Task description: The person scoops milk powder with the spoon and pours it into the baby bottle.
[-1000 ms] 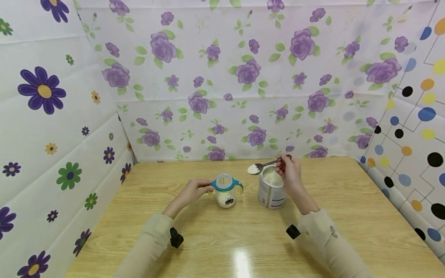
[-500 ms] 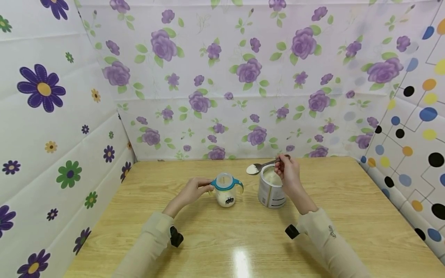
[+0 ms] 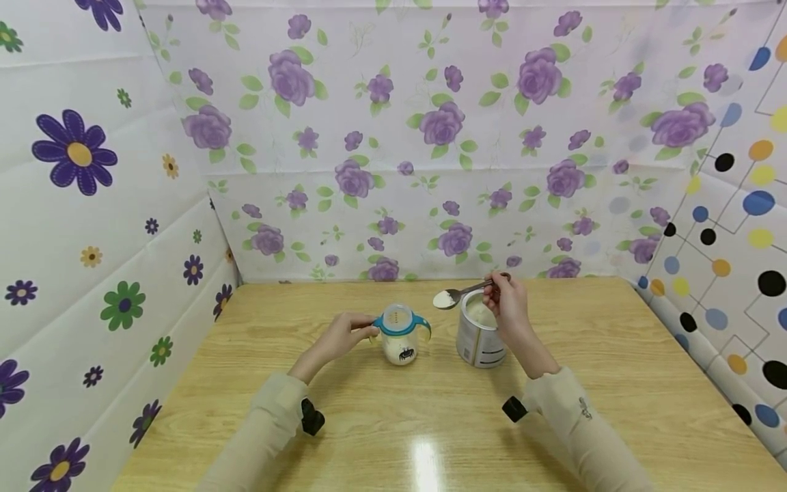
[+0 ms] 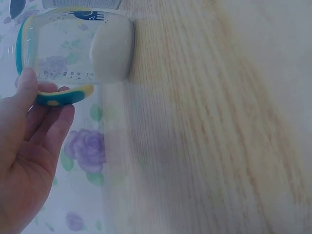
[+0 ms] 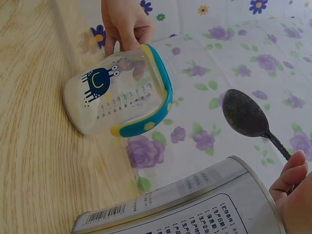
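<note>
A clear baby bottle (image 3: 399, 345) with a teal collar, two handles and a dark cartoon print stands upright on the table, whitish contents in its bottom. My left hand (image 3: 341, 339) pinches its left handle, thumb on top and fingers beneath; the left wrist view shows this handle (image 4: 63, 96) close up. To the right is an open can of milk powder (image 3: 481, 342). My right hand (image 3: 510, 304) holds a metal spoon (image 3: 458, 295) by its handle, the bowl heaped with white powder, level between can and bottle. In the right wrist view the spoon's dark underside (image 5: 245, 113) shows.
The wooden table (image 3: 393, 417) reaches back to a flowered cloth wall (image 3: 393, 150). Patterned cloths also hang at left and right. A black wrist camera (image 3: 312, 417) sits under the left sleeve, another (image 3: 514, 408) by the right.
The spoon of powder has drifted slightly left, away from the can and closer to the bottle. My left hand keeps its hold on the bottle handle.
</note>
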`<state>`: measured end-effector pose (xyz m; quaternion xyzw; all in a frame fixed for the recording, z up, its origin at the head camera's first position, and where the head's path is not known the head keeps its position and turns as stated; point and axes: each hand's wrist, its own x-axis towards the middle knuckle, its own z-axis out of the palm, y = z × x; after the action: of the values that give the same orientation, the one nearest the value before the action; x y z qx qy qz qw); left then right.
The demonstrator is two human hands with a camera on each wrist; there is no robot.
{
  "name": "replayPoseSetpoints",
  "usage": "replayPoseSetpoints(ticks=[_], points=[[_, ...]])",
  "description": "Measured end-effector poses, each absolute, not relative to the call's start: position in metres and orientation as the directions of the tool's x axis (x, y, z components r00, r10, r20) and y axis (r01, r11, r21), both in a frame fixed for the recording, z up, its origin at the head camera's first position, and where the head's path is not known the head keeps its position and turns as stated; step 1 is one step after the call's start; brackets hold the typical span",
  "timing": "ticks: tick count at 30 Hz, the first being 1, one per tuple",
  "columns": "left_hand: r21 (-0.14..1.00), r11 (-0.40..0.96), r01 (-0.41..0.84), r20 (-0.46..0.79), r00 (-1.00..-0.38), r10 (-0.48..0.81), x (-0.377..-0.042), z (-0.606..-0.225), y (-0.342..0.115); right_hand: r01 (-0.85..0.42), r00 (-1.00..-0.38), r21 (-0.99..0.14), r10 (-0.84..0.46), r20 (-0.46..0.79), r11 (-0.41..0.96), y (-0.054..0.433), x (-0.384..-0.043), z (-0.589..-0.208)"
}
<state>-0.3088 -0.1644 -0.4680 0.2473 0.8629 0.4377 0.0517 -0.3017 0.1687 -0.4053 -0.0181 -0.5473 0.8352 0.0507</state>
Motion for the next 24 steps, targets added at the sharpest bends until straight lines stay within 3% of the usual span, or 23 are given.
replayPoseSetpoints(ticks=[24], points=[[0.772, 0.498, 0.396, 0.123, -0.861, 0.494, -0.3099, -0.4674, -0.1662, -0.055, -0.996, -0.915, 0.092, 0.020, -0.399, 0.1614, -0.3027, -0.4039]])
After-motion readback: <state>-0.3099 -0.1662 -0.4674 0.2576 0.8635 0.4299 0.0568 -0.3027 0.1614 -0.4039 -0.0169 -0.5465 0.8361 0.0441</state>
